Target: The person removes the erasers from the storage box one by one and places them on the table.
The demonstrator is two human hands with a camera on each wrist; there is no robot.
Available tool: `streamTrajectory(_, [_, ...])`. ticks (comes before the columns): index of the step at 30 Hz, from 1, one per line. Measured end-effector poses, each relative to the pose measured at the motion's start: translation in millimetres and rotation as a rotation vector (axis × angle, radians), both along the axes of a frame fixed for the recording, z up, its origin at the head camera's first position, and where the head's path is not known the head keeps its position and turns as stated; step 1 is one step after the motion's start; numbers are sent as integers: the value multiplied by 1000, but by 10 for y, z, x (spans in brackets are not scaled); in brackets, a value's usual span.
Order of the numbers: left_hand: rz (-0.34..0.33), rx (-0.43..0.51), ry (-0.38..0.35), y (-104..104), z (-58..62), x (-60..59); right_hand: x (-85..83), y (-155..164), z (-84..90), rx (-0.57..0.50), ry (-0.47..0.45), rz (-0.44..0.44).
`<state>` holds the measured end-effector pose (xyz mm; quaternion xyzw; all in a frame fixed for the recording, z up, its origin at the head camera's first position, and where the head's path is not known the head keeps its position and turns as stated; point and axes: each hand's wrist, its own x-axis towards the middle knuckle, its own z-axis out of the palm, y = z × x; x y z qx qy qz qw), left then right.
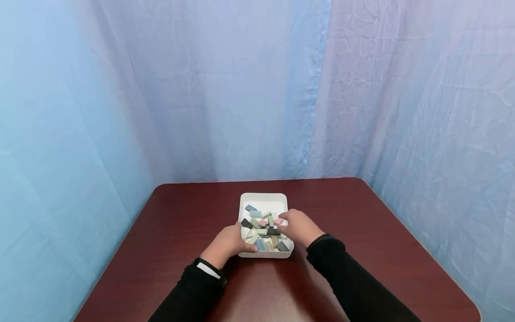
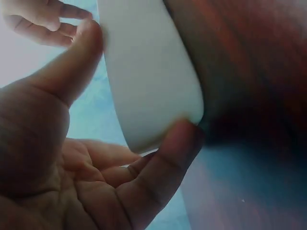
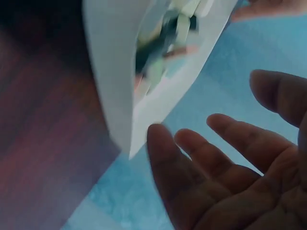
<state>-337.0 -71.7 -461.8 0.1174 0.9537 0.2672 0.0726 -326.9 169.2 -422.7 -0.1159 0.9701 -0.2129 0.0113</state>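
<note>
- White tray (image 1: 263,199) is resting near the middle of the bench (image 1: 193,214), its long sides running from twelve to six o'clock.
- Small blocks (image 1: 261,232) are lying jumbled inside it, crowding towards six o'clock; the tray's white floor is showing at twelve.
- A slate-blue block (image 1: 251,208) is lying at eleven o'clock in the tray, a black block (image 1: 246,223) at nine, a pink block (image 1: 277,221) near three and a grey block (image 1: 283,246) at five.
- The left hand (image 1: 226,242) is gripping the tray around seven o'clock; its thumb is pressing on the rim while its other fingers are bracing the wall lower down, so they are pinching the tray between them.
- The right hand (image 1: 301,227) is hovering at three o'clock, its fingertips passing over the rim towards the blocks. Its fingers are standing spread; whether they are touching a block, I cannot tell.
- Black sleeves (image 1: 354,281) are coming in from five and seven o'clock.
- Pale blue curtains (image 1: 245,89) are hanging beyond the bench at twelve o'clock.
</note>
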Motion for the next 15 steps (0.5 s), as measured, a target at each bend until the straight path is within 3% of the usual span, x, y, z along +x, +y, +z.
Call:
streamTrajectory(5, [-7,-33,40,51,15,-79,-13,-181,-132,29,17,27])
streamTrajectory(10, [-11,-102,5,-26,-80,-53,-9,-351,-380,166,59,42])
streamTrajectory(15, [2,-167,-31,-98,-18,-10,-59,-478,-491,259,141,65])
